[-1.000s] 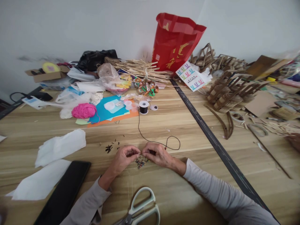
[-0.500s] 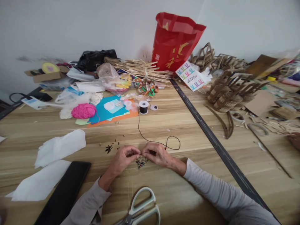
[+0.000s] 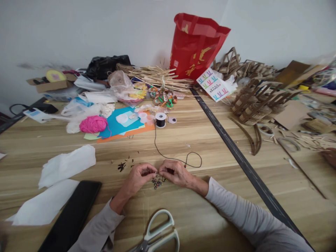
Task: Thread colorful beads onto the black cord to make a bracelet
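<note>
Centrally, my left hand (image 3: 138, 177) and right hand (image 3: 176, 174) are pinching, seemingly, the black cord (image 3: 193, 152), fingertips closed, beads (image 3: 157, 183) lying just below in frame; a short, steady grip should be giving control.

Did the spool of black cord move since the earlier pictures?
No, the spool of black cord sits in the same place, judged against the black table strip.
</note>
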{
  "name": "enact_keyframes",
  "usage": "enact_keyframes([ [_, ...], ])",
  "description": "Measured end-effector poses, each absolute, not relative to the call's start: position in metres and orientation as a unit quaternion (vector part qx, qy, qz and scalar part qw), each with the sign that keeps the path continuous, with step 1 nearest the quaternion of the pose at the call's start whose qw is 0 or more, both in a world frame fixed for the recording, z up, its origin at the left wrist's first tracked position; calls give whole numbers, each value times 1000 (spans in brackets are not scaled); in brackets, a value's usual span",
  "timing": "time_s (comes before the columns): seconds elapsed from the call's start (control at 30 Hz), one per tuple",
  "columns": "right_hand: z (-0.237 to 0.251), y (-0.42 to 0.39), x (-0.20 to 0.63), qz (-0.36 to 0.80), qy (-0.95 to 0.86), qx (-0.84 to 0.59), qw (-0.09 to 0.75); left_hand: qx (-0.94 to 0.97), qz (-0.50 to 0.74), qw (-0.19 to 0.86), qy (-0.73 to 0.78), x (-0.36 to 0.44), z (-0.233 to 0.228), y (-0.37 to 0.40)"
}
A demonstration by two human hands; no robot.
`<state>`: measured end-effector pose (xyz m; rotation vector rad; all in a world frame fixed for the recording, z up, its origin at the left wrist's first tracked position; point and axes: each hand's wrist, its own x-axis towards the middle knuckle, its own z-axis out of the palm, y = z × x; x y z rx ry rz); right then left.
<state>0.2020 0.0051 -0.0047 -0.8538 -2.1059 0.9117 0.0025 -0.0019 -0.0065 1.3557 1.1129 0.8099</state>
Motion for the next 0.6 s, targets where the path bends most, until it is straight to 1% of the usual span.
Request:
enact_keyframes([
  [0.2, -4, 5, 202, 342, -811, -328, 342, 578, 339, 566, 480, 4, -1, -3],
  [0.6, -4, 6, 202, 347, -809, -324, 347, 584, 340, 560, 478, 3, -7, -1],
])
